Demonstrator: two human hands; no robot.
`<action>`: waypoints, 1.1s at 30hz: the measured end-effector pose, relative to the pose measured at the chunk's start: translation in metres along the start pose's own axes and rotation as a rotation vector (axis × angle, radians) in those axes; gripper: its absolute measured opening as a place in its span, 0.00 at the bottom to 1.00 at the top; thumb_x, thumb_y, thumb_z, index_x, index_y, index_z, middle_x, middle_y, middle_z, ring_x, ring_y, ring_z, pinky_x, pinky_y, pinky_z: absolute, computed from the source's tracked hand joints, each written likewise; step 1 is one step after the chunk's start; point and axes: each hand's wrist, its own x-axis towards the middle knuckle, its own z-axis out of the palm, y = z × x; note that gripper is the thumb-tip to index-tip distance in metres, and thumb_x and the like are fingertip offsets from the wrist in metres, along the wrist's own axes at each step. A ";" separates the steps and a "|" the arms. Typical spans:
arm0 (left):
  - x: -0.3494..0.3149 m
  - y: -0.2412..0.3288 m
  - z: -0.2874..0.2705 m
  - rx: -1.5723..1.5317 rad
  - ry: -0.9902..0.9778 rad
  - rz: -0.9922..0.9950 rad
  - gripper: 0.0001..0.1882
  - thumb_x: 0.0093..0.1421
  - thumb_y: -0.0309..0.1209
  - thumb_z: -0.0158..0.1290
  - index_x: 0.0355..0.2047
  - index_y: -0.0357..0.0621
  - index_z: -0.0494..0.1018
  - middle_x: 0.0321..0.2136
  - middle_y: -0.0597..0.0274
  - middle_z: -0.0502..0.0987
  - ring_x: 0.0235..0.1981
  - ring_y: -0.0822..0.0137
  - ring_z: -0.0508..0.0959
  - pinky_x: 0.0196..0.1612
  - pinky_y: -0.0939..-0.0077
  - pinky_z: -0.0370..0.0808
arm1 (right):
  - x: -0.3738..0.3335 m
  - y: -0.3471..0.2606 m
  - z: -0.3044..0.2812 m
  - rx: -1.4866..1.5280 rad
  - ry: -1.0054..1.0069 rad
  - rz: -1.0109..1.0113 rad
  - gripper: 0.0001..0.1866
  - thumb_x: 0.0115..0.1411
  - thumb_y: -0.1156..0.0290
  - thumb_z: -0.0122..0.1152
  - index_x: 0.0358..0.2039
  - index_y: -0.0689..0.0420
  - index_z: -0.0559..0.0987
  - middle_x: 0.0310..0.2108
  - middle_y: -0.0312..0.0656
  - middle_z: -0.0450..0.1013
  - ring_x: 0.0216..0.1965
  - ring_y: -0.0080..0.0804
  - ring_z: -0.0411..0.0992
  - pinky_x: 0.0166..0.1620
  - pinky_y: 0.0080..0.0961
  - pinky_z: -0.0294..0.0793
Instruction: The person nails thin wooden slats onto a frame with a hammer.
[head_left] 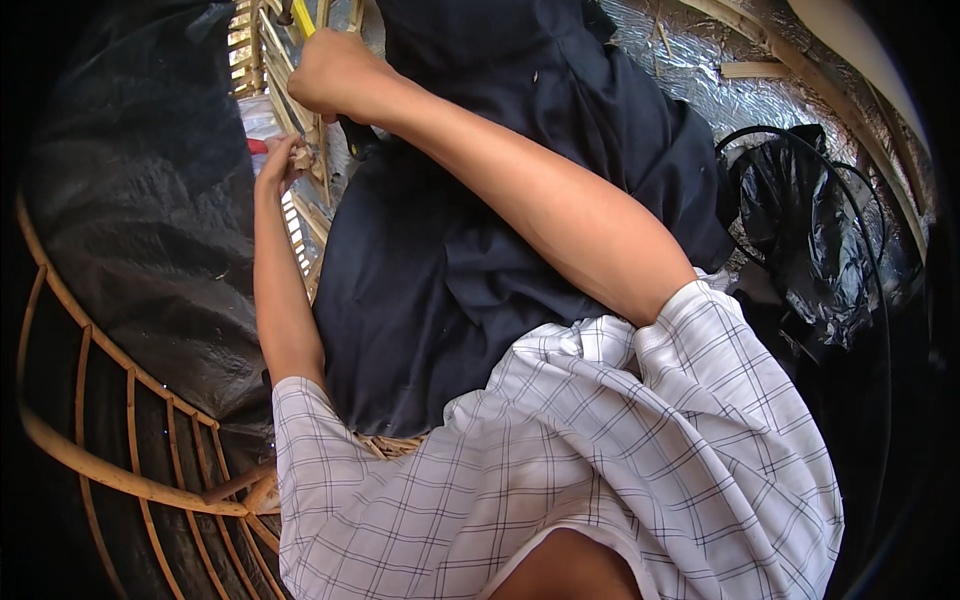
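My right hand (335, 75) is closed around a hammer with a black and yellow handle (357, 138); its upper end is partly cut off by the picture's top edge. Below and to the left, my left hand (278, 168) has its fingers closed around a small pale piece (303, 158) that looks like wood or bamboo. A red object (256, 146) shows beside the left fingers; whether they touch it, I cannot tell. Both hands are over a frame of bamboo strips (320, 180), just left of my dark-clothed legs (420, 270).
Black plastic sheeting (150, 200) covers the left side above a curved bamboo rack (130, 480). Shiny silver sheeting (670, 75) lies at the upper right with bamboo scraps (755, 70) on it. A black plastic bag (810, 220) and a dark cable (880, 290) are on the right.
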 end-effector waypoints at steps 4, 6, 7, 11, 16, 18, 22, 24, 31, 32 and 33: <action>-0.007 0.001 0.010 0.045 0.066 0.051 0.34 0.58 0.33 0.60 0.56 0.48 0.49 0.39 0.55 0.73 0.30 0.61 0.81 0.34 0.59 0.80 | -0.001 0.004 -0.003 -0.091 -0.051 -0.077 0.14 0.51 0.73 0.54 0.22 0.71 0.83 0.20 0.54 0.80 0.24 0.43 0.82 0.35 0.34 0.82; -0.014 0.011 0.022 0.049 0.081 0.069 0.36 0.57 0.32 0.60 0.58 0.48 0.48 0.40 0.54 0.72 0.30 0.61 0.81 0.34 0.59 0.80 | -0.002 0.003 -0.006 -0.087 -0.056 -0.056 0.14 0.52 0.73 0.54 0.23 0.71 0.84 0.20 0.54 0.80 0.25 0.42 0.83 0.35 0.34 0.82; -0.017 0.014 0.026 0.048 0.088 0.076 0.36 0.57 0.32 0.60 0.58 0.48 0.48 0.40 0.54 0.72 0.30 0.61 0.81 0.35 0.59 0.80 | -0.002 0.002 -0.007 -0.071 -0.055 -0.030 0.14 0.52 0.73 0.54 0.23 0.71 0.84 0.20 0.54 0.80 0.25 0.42 0.83 0.35 0.34 0.82; -0.019 0.012 0.029 0.018 0.101 0.063 0.35 0.58 0.30 0.60 0.58 0.48 0.49 0.38 0.55 0.72 0.30 0.62 0.80 0.32 0.61 0.79 | -0.001 0.003 -0.009 -0.073 -0.082 -0.005 0.14 0.53 0.72 0.54 0.24 0.70 0.84 0.21 0.53 0.80 0.27 0.41 0.83 0.36 0.34 0.83; -0.021 -0.001 0.003 -0.074 0.073 0.032 0.32 0.61 0.33 0.59 0.58 0.47 0.53 0.40 0.56 0.73 0.28 0.64 0.77 0.32 0.67 0.75 | -0.003 0.001 -0.015 -0.038 -0.122 0.095 0.16 0.54 0.70 0.54 0.29 0.71 0.84 0.23 0.54 0.81 0.30 0.41 0.84 0.38 0.33 0.83; -0.031 0.006 0.002 -0.043 0.078 0.068 0.29 0.63 0.37 0.58 0.60 0.48 0.57 0.39 0.57 0.75 0.30 0.65 0.80 0.34 0.69 0.75 | -0.002 0.002 -0.020 -0.051 -0.126 0.149 0.17 0.55 0.70 0.53 0.30 0.72 0.84 0.24 0.54 0.82 0.30 0.41 0.84 0.39 0.33 0.82; -0.076 0.045 -0.030 0.193 0.072 0.073 0.20 0.65 0.42 0.56 0.53 0.52 0.66 0.42 0.62 0.79 0.40 0.66 0.85 0.37 0.71 0.74 | 0.010 0.010 -0.014 -0.160 -0.066 0.118 0.14 0.54 0.69 0.57 0.22 0.68 0.84 0.22 0.52 0.81 0.30 0.44 0.84 0.42 0.34 0.83; -0.104 0.050 -0.072 0.347 0.129 0.028 0.17 0.65 0.45 0.56 0.50 0.56 0.71 0.42 0.67 0.80 0.41 0.67 0.86 0.38 0.71 0.73 | 0.018 0.017 -0.003 -0.166 -0.069 0.152 0.15 0.55 0.69 0.57 0.28 0.70 0.84 0.24 0.53 0.82 0.29 0.43 0.84 0.38 0.34 0.83; -0.196 0.040 -0.131 0.756 0.227 0.212 0.11 0.65 0.38 0.55 0.43 0.48 0.72 0.32 0.68 0.77 0.29 0.76 0.80 0.28 0.79 0.66 | 0.022 0.035 -0.007 -0.019 -0.069 0.049 0.14 0.57 0.71 0.54 0.26 0.73 0.77 0.21 0.51 0.77 0.23 0.41 0.81 0.29 0.35 0.80; -0.203 0.019 -0.132 0.730 0.191 0.249 0.11 0.64 0.37 0.56 0.42 0.46 0.72 0.30 0.67 0.77 0.29 0.76 0.80 0.26 0.80 0.66 | 0.015 0.033 -0.001 -0.034 -0.062 0.034 0.14 0.58 0.71 0.53 0.25 0.72 0.75 0.21 0.49 0.75 0.20 0.41 0.79 0.28 0.33 0.79; -0.209 0.005 -0.132 0.709 0.157 0.298 0.11 0.64 0.36 0.56 0.41 0.44 0.72 0.29 0.67 0.76 0.28 0.75 0.80 0.25 0.80 0.65 | 0.015 0.034 0.001 -0.013 -0.088 0.009 0.13 0.60 0.71 0.53 0.27 0.69 0.76 0.20 0.46 0.74 0.18 0.37 0.75 0.25 0.31 0.77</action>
